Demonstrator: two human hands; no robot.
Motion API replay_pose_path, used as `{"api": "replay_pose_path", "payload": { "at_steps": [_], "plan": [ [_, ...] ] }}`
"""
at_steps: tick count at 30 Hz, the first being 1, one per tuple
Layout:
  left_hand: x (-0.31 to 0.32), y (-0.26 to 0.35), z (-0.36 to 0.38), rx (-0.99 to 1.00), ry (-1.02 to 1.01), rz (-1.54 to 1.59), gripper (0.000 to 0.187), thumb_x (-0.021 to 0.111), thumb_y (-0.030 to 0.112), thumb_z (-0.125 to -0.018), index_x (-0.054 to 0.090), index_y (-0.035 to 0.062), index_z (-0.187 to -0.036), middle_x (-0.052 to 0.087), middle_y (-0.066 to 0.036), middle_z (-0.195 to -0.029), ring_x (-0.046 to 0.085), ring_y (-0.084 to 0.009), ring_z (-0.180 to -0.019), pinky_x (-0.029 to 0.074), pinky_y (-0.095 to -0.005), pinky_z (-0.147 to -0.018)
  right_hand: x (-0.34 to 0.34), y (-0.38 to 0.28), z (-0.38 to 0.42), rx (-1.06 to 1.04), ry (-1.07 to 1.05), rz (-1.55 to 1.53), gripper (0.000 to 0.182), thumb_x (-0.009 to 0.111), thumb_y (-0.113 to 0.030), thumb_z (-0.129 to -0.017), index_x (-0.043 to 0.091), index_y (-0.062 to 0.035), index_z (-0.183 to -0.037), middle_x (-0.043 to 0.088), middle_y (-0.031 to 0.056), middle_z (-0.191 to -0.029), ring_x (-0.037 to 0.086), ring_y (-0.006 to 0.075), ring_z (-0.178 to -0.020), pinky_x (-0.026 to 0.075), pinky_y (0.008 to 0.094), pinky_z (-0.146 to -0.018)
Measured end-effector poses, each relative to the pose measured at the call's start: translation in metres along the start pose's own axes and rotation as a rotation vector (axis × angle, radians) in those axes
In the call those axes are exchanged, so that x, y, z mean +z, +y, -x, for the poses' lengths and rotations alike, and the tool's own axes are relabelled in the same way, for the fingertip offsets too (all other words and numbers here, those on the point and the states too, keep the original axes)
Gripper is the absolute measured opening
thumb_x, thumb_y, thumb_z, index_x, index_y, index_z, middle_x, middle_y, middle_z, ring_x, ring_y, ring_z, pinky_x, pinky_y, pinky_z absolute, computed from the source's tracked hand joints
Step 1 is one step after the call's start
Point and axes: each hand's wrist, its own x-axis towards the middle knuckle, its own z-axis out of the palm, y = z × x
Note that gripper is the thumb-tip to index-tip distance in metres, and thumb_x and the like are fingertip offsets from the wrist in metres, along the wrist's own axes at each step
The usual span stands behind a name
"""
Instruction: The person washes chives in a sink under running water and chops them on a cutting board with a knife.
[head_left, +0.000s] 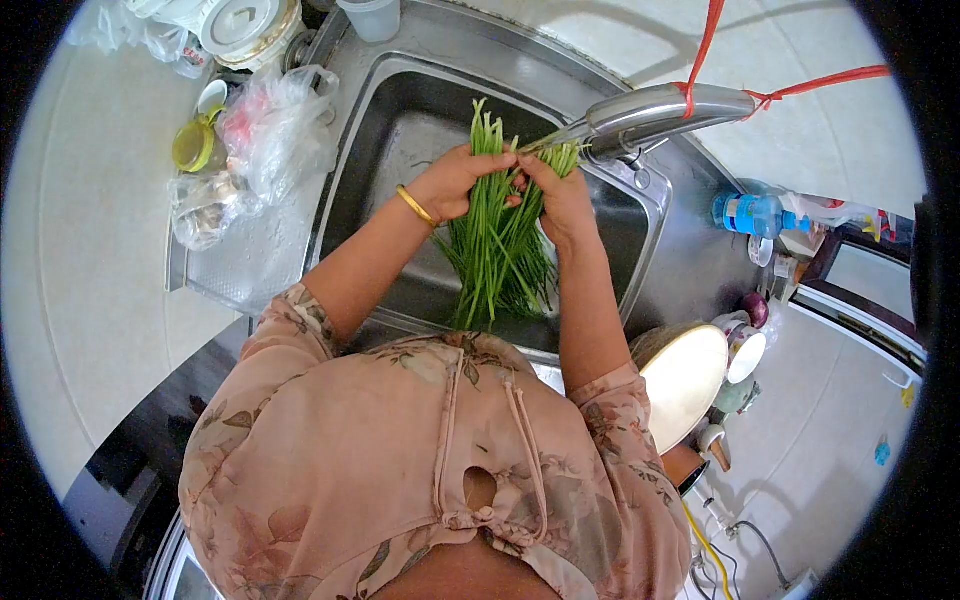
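A bunch of long green chives [487,235] hangs over the sink [400,150], pale ends up and leafy ends down. My left hand [452,184] is closed around one part of the bunch near its upper ends. On the other side, my right hand [567,203] grips the rest, its thumb close to the left thumb. The metal faucet [660,115] points at my hands, and what looks like water runs from it onto the stems. Some fingers are hidden behind the chives.
Plastic bags [270,130] and a yellow-lidded jar [197,147] stand left of the sink. A plastic tub [372,18] sits at its far corner. On the right are a blue-labelled bottle [752,214] and a round wooden board [688,385]. Red cord [705,50] is tied to the faucet.
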Motion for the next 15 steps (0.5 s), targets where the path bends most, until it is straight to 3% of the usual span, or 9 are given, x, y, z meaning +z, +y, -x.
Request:
{"api": "replay_pose_path", "payload": {
  "at_steps": [2, 5, 9, 10, 13, 15],
  "plan": [
    [-0.001, 0.0, -0.003, -0.013, -0.014, 0.073, 0.019, 0.058, 0.017, -0.082, 0.054, 0.0051, -0.096, 0.059, -0.006, -0.084, 0.059, -0.018, -0.076, 0.053, -0.0362, -0.067, 0.0, 0.003, -0.002, -0.07, 0.019, -0.002, 0.01, 0.06, -0.009, -0.078, 0.056, -0.0025, -0.084, 0.056, 0.0048, -0.071, 0.052, 0.0137, -0.059, 0.046, 0.0265, -0.049],
    [0.0, 0.004, 0.001, -0.053, 0.025, 0.044, 0.017, 0.058, 0.018, -0.082, 0.054, 0.0065, -0.095, 0.059, -0.006, -0.086, 0.059, -0.0183, -0.077, 0.054, -0.0399, -0.067, -0.004, -0.006, -0.004, -0.201, 0.215, 0.022, 0.009, 0.06, -0.01, -0.078, 0.056, -0.0039, -0.083, 0.058, 0.005, -0.073, 0.052, 0.0142, -0.062, 0.045, 0.0275, -0.052],
    [-0.002, 0.003, 0.003, -0.064, 0.074, 0.053, 0.016, 0.056, 0.019, -0.083, 0.055, 0.0047, -0.09, 0.056, -0.006, -0.085, 0.056, -0.0189, -0.082, 0.053, -0.0398, -0.068, -0.01, -0.056, 0.007, -0.407, 0.424, -0.133, 0.011, 0.059, -0.012, -0.08, 0.052, -0.0043, -0.084, 0.061, 0.0079, -0.077, 0.056, 0.0154, -0.07, 0.045, 0.0266, -0.065],
    [-0.004, 0.003, 0.003, -0.061, 0.066, 0.05, 0.016, 0.056, 0.019, -0.083, 0.055, 0.0046, -0.09, 0.056, -0.006, -0.085, 0.056, -0.0188, -0.083, 0.053, -0.0398, -0.068, -0.03, -0.062, 0.005, -0.566, 0.412, 0.076, 0.011, 0.06, -0.012, -0.08, 0.052, -0.004, -0.082, 0.061, 0.0097, -0.077, 0.057, 0.0164, -0.072, 0.046, 0.0277, -0.065],
    [-0.009, 0.007, 0.002, -0.041, 0.036, 0.064, 0.017, 0.056, 0.02, -0.083, 0.055, 0.0039, -0.09, 0.056, -0.007, -0.085, 0.056, -0.0187, -0.084, 0.053, -0.0397, -0.069, -0.068, -0.071, 0.01, -0.694, 0.483, 0.176, 0.011, 0.058, -0.012, -0.081, 0.053, -0.005, -0.088, 0.056, 0.0052, -0.076, 0.053, 0.0154, -0.064, 0.045, 0.028, -0.058],
    [-0.011, 0.009, 0.0, -0.04, 0.033, 0.091, 0.017, 0.056, 0.02, -0.084, 0.055, 0.0034, -0.09, 0.057, -0.007, -0.086, 0.056, -0.0187, -0.083, 0.053, -0.0393, -0.069, -0.078, -0.067, 0.015, -0.677, 0.557, 0.592, 0.016, 0.06, -0.017, -0.081, 0.054, -0.0037, -0.088, 0.056, 0.0045, -0.074, 0.053, 0.015, -0.063, 0.044, 0.0271, -0.057]
  ]
}}
